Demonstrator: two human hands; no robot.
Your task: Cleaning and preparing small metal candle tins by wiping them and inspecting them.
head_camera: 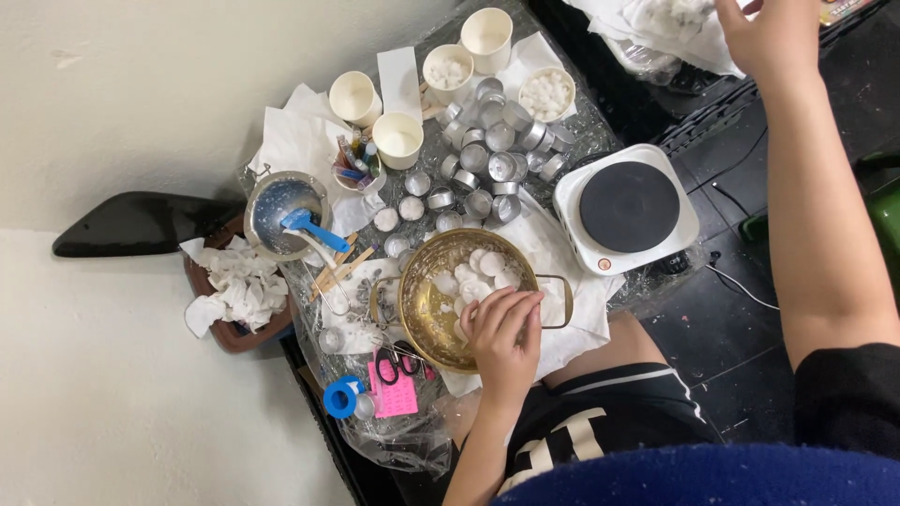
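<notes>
Brass-coloured pot (441,281) with two loop handles, near the middle of a cluttered worktop (600,122), holding a heap of white wax discs (473,270) on its right half. Left hand (504,342) reaching in over the near rim, fingers (511,305) pinched around one disc, seemingly to lift it clear of the pile. White paper sheet (562,253) spread under the pot, probably to catch drips.

Just beyond the pot, a crowd of small empty metal cups (492,155), some upright, some tipped, heaped close so they stay within reach. Further back, several white paper cups (469,56), two of them filled with more white pieces. To the right, a white single-ring hotplate (626,208), its dark plate bare, set apart from the paper.

To the left, a smaller metal pan (284,214) stained blue inside, a blue spoon (311,228) resting in it, next to a cup of coloured crayons (354,161). Wooden sticks (339,267) and scissors (398,361) lying near the pot's left side, along with a pink card (394,392) and a blue tape roll (340,396). Crumpled white tissues (239,281) piled at the far left edge.

Right hand (769,33) stretched away to the upper right, over a black crate holding clear bags; fingers cut off by the frame edge, so whether open or closed cannot be told.
</notes>
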